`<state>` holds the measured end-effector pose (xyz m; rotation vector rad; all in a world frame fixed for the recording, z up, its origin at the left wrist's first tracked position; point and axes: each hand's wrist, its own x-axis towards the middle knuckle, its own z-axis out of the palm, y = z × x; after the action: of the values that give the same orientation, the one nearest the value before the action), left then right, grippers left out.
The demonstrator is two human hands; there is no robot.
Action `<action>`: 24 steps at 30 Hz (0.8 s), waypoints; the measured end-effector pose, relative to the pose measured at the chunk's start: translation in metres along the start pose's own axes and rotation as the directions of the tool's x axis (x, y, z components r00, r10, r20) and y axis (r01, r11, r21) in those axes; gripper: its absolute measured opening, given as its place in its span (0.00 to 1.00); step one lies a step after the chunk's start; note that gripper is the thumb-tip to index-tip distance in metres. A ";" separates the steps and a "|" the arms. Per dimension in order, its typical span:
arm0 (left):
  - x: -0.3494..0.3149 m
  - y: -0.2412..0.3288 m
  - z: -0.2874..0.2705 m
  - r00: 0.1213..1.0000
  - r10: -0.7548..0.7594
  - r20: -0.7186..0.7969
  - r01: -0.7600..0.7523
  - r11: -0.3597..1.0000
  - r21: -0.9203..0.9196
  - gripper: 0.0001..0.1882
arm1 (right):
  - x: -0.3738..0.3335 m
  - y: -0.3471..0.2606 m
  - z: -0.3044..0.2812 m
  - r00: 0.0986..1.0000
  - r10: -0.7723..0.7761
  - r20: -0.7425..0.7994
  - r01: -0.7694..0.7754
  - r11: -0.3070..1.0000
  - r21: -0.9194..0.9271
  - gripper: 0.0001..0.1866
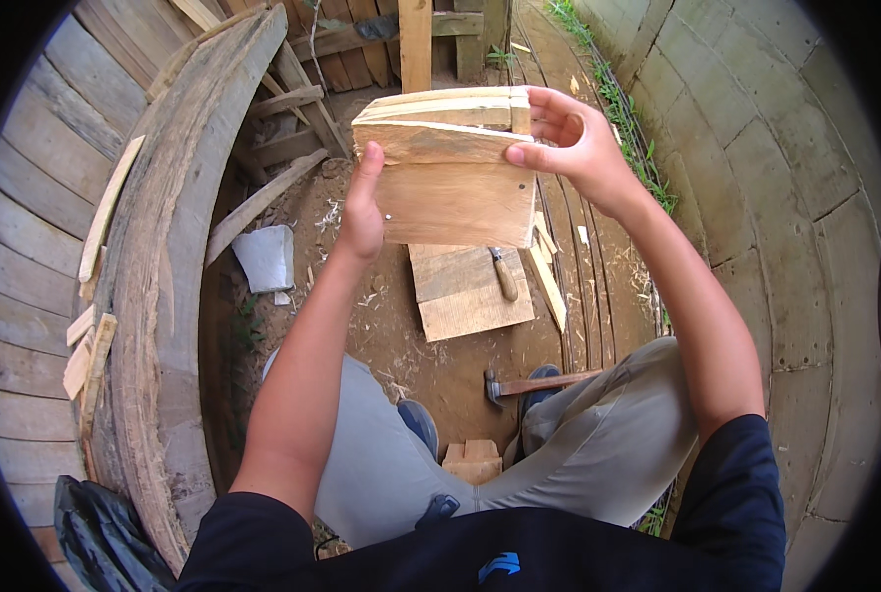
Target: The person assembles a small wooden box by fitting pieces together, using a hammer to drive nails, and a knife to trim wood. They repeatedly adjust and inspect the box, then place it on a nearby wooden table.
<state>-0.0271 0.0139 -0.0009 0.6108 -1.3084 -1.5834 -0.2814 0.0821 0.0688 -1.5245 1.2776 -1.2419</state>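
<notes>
Both my hands hold up a wooden box [455,202] made of nailed boards, raised in front of me. My left hand [363,207] grips its left side, thumb on the near face and fingers hidden behind. At the upper right corner, my right hand [574,143] pinches the box, with the thumb on the front and the fingers behind the edge. Uneven board edges show along the box top. Below it, a wooden board [470,311] lies low over the ground, bearing a tool with a wooden handle [505,278]. A hammer [539,384] rests near my right foot.
A thick weathered beam [169,286] runs along the left, with wood offcuts [100,365] beside it. A pale stone block [265,259] sits on the dirt. Wood strips [549,286] and long thin rods [598,296] lie right. A block wall [796,217] borders the right side.
</notes>
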 end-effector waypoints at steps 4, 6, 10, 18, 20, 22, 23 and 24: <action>-0.002 0.006 0.002 0.991 -0.132 -0.036 0.130 0.989 -0.072 0.36 | 0.001 0.004 -0.007 0.997 0.014 0.081 -0.025 0.989 0.146 0.48; -0.004 0.009 0.003 0.986 -0.165 -0.034 0.161 0.983 -0.091 0.35 | 0.000 0.002 -0.008 0.995 0.080 0.061 -0.086 0.990 0.111 0.46; -0.004 0.006 0.004 0.989 -0.147 -0.035 0.144 0.987 -0.076 0.35 | -0.003 -0.004 -0.008 0.989 0.111 0.093 -0.119 0.989 0.088 0.42; -0.010 0.007 -0.002 0.985 -0.169 -0.016 0.167 0.980 -0.107 0.35 | -0.002 -0.001 -0.004 0.983 0.126 0.137 -0.153 0.967 0.206 0.41; -0.013 0.011 -0.002 0.984 -0.172 -0.050 0.169 0.984 -0.064 0.35 | 0.001 -0.001 -0.001 0.979 0.132 0.153 -0.159 0.971 0.181 0.42; -0.011 0.013 -0.006 0.983 -0.178 -0.038 0.175 0.982 -0.069 0.36 | 0.003 -0.003 0.001 0.977 0.140 0.163 -0.164 0.975 0.147 0.42; -0.011 0.012 -0.005 0.983 -0.182 -0.034 0.179 0.981 -0.073 0.37 | 0.002 -0.003 -0.001 0.979 0.126 0.163 -0.153 0.975 0.162 0.43; -0.006 0.009 -0.004 0.985 -0.155 -0.077 0.149 0.986 -0.070 0.36 | 0.001 -0.004 -0.004 0.981 0.113 0.155 -0.140 0.974 0.177 0.44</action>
<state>-0.0182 0.0179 0.0050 0.7434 -1.1686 -1.6984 -0.2845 0.0821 0.0736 -1.3511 1.1134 -1.1155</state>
